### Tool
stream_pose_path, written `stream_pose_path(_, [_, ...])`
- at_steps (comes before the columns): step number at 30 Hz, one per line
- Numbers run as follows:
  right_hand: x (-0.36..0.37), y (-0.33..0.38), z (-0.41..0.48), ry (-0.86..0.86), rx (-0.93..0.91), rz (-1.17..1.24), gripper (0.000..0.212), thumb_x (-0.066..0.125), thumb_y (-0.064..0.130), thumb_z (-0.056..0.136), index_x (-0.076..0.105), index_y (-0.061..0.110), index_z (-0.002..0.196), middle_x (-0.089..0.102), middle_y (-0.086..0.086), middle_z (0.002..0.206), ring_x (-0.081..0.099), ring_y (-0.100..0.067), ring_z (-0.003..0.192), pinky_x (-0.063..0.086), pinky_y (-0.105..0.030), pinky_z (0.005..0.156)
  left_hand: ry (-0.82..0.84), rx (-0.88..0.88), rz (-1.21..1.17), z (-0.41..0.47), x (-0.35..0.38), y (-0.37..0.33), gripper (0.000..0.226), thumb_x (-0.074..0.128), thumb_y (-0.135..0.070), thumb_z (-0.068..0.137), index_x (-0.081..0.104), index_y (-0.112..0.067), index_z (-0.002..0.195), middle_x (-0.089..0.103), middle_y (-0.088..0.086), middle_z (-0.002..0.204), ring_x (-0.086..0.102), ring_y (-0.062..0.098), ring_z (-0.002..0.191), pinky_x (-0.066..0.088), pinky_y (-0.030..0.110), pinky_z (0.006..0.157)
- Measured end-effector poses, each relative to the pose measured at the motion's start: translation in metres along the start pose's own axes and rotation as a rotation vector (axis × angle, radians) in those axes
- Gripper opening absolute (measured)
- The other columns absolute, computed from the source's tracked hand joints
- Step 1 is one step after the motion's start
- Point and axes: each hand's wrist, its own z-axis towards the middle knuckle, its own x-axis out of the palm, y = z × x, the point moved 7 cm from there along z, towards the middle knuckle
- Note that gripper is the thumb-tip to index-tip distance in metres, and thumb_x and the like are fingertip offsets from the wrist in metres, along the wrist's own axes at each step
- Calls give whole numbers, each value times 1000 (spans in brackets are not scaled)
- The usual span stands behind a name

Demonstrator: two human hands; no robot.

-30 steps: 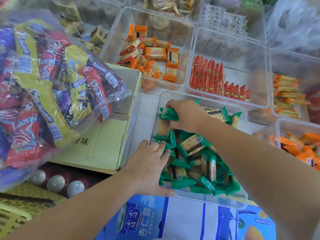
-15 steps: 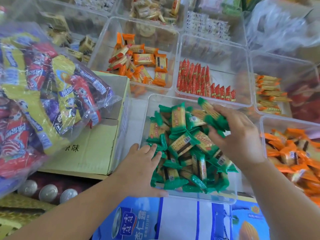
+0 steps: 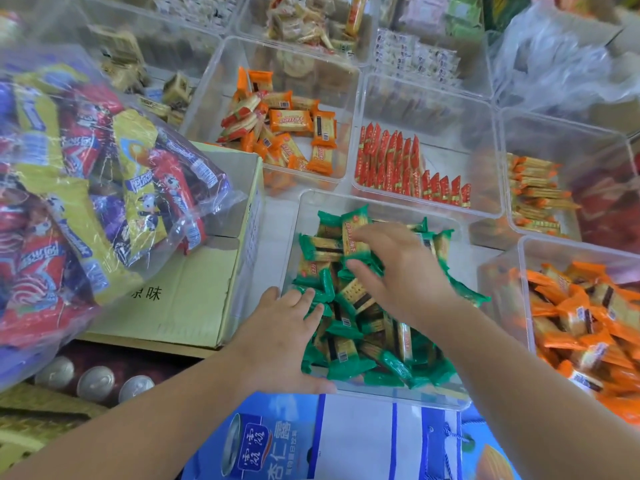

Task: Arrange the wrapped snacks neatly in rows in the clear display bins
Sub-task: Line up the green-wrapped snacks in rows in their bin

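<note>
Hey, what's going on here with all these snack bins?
A person is sorting green-wrapped snacks in the nearest clear bin. The left hand rests at the bin's near left corner, fingers against the pile; the right hand is spread over the top of the pile. The snacks lie in a loose heap, not yet in rows, while the red packs in a bin behind stand lined up.
</note>
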Motion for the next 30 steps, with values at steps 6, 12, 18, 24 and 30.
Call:
stream_pose_path(6, [94, 28, 87, 487, 43, -192, 37, 39, 32, 104, 57, 18, 75, 60, -8, 84, 61, -28, 84, 54, -37, 70, -11, 12, 1, 1, -2, -1, 134, 14, -104, 64, 39, -7, 152, 32, 23, 159, 35, 36, 135, 26, 57, 104])
stream_pose_path(12, [115, -14, 103, 649, 228, 144, 44, 32, 36, 104, 69, 11, 100, 61, -4, 105, 54, -23, 98, 36, -34, 82, -37, 33, -28, -1, -1, 1, 131, 17, -102, 67, 45, -3, 148, 38, 25, 155, 42, 38, 127, 29, 57, 97])
stream_pose_path(18, [130, -4, 93, 782, 19, -155, 23, 48, 35, 99, 64, 20, 89, 66, -1, 93, 58, -25, 89, 43, -33, 75, -51, 33, -61, -1, -1, -1, 128, 23, -101, 67, 50, -3, 144, 44, 25, 150, 44, 37, 126, 30, 58, 99])
stream_pose_path(24, [133, -2, 100, 722, -73, -460, 4, 63, 12, 80, 62, 15, 83, 62, -3, 77, 61, -25, 73, 52, -32, 56, -51, 53, -50, 0, -6, -3, 127, 23, -100, 68, 52, -2, 143, 45, 25, 149, 43, 37, 124, 31, 57, 97])
stream_pose_path(30, [134, -22, 106, 605, 57, -515, 17, 64, 11, 84, 51, 18, 91, 60, -5, 93, 50, -24, 80, 42, -34, 64, -39, 43, -48, 1, -5, -5, 128, 20, -100, 69, 50, -1, 144, 43, 26, 151, 44, 39, 126, 31, 59, 98])
